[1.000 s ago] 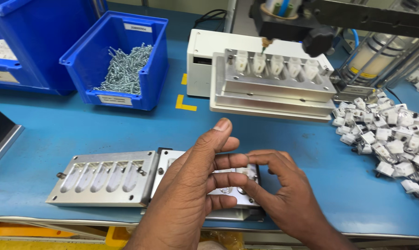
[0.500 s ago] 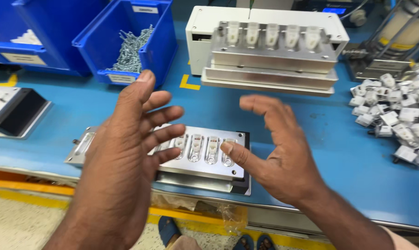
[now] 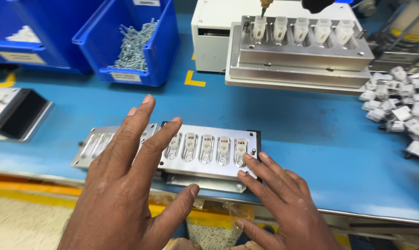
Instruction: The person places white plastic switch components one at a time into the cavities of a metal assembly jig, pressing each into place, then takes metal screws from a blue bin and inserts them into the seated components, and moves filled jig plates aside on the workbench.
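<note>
Both hands are down at the front edge of the blue desk (image 3: 311, 139), working over a flat metal plate (image 3: 209, 148) that sits close to the edge. The plate has a row of five slots, each with a small white and copper part (image 3: 206, 146) seated in it. Just left of it, touching or nearly so, lies a second metal tray (image 3: 93, 147) with empty slots, partly hidden under the left hand.

Left hand (image 3: 126, 194) is spread wide and flat, fingers apart, hovering over or resting on the left end of the plate and the empty tray; can't tell if it actually presses down. Its grip is open, nothing held. Right hand (image 3: 283, 203) is also open with fingers spread, and the fingertips (image 3: 246, 158) touch the right front corner of the plate. Nothing pinched there either.

Farther back sits a white machine (image 3: 214, 32) with a metal fixture (image 3: 302, 51) holding five white plastic housings (image 3: 301, 28) upright in a row. On the right, a loose pile of small white parts (image 3: 403, 111) is spread on the desk. Back left is a blue bin (image 3: 130, 41) full of metal screws (image 3: 135, 39), with another blue bin (image 3: 29, 32) beside it. A dark tray (image 3: 19, 113) sits at the far left.
</note>
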The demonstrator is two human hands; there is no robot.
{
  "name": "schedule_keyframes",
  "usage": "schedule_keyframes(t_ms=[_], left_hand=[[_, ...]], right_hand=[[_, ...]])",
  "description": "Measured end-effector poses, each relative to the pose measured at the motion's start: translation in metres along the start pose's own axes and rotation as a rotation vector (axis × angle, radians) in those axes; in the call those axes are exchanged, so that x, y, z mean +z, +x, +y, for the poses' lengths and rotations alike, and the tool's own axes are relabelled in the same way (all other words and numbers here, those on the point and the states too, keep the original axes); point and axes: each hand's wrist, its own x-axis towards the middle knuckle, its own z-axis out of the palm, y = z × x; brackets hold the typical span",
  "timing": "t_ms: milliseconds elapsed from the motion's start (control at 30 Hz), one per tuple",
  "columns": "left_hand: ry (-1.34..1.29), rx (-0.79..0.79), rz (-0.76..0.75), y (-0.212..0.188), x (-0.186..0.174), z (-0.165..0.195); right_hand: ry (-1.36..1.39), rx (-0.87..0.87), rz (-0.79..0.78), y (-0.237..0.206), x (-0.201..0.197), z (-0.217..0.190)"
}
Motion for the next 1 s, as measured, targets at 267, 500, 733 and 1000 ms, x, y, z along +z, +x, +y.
schedule_keyframes(t_ms=[267,500,733,1000], left_hand=[[-0.184,0.301,-0.099,-0.014,0.052,-0.052],[-0.146,0.379,-0.095,-0.036,0.071,-0.083],[-0.416,0.316,0.057,-0.028,0.053,-0.096],[-0.666,0.361,-0.064,-0.023,0.060,-0.104]], right_hand=[[-0.014,0.218,0.116,0.050,-0.030,-0.034],[-0.201,0.313,0.252,0.077,-0.009,-0.074],[-0.490,0.353,-0.119,0.068,0.039,-0.090],[-0.521,0.336,0.090,0.045,0.035,-0.088]])
